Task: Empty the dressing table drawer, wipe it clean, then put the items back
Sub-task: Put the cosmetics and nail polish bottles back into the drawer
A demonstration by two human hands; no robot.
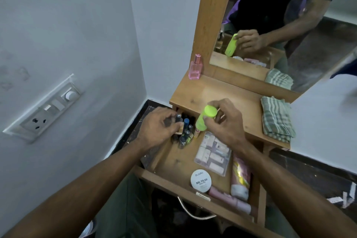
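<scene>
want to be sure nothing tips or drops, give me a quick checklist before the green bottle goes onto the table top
1. Right hand has the green bottle firmly: ok, fingers curl round it.
2. Bottle lid on: ok, it looks capped.
3. Bare spot on the table top: ok, between the pink perfume bottle and the folded cloth.
4. Left hand clear of the small bottles: not ok, it reaches among them.
5. Left hand grip on one: cannot tell.
6. Drawer emptied: not ok, several items remain.
</scene>
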